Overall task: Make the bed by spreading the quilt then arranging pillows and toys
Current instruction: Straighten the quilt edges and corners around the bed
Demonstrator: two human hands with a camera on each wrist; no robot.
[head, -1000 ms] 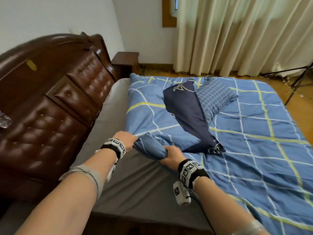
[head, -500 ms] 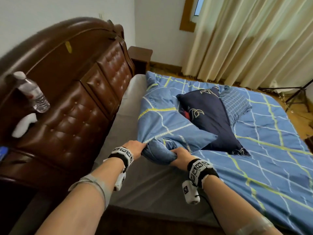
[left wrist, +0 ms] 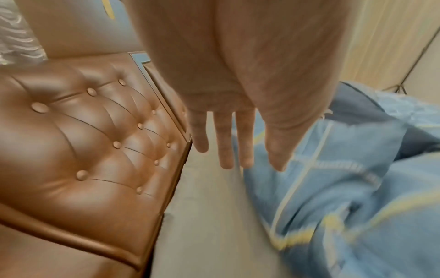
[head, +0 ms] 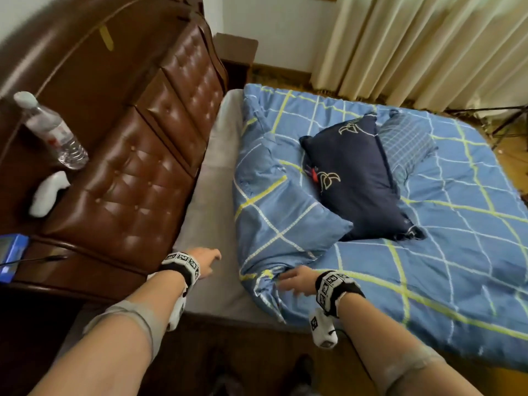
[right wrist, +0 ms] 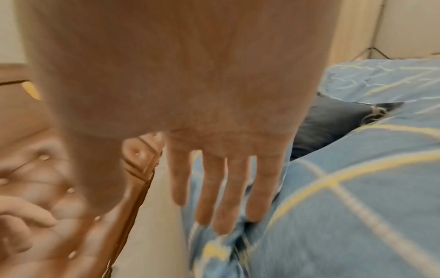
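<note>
A blue quilt [head: 428, 252] with yellow and white lines covers most of the bed, its near corner [head: 265, 278] bunched up. On it lie a dark navy pillow [head: 360, 178] and a blue checked pillow [head: 405, 141] behind it. My left hand [head: 204, 260] hovers open over the bare grey sheet [head: 211, 195], fingers straight [left wrist: 226, 150], holding nothing. My right hand [head: 294, 281] is open just above the quilt's [right wrist: 345, 216] bunched corner, fingers spread [right wrist: 226, 197]. No toys are in view.
A brown tufted leather headboard [head: 137, 172] runs along the left. On its ledge stand a plastic water bottle [head: 51, 130], a white object [head: 47, 192] and a blue device [head: 11, 255]. Cream curtains [head: 414, 47] hang at the far side, a nightstand [head: 234, 50] beside them.
Both hands gripped the quilt's bunched corner earlier; now both have let go and opened. The left hand has moved left over the sheet. The quilt corner lies on the bed.
</note>
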